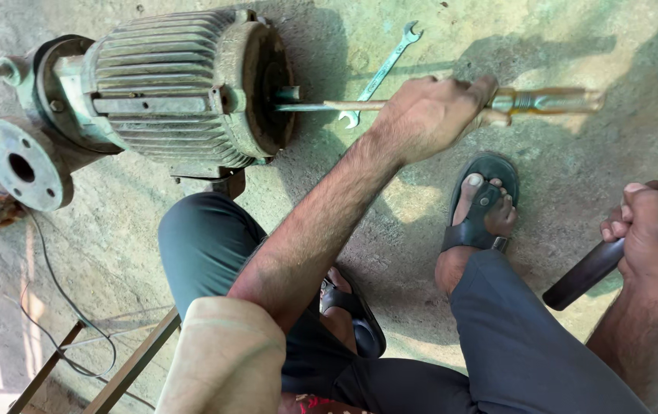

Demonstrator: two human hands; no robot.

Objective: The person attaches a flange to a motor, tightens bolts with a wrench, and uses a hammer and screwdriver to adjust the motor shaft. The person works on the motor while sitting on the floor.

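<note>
Screwdriver first: it lies level across the top of my view, its metal shaft running left into the round end of the electric motor, where the tip meets the hub at the centre of the dark end plate. Its clear yellowish handle sticks out to the right. My left hand is wrapped around it where shaft meets handle, fingers curled fully closed over the tool, the thumb side facing the motor.

My right hand is at the right edge of the view, fist closed tight around a dark, round wooden handle that slants from lower left up to the right and out of the frame. I cannot tell what sits at its far end.

The motor is grey-green, ribbed along its body, lying on its side on the concrete floor, with a round bolted flange at its left end. A spanner lies on the floor just behind the screwdriver's shaft, angled up to the right, with its lower end crossing under the shaft. A thin black cable trails over the floor at lower left. Both my feet are in dark sandals, the right one planted below the screwdriver's handle.
</note>
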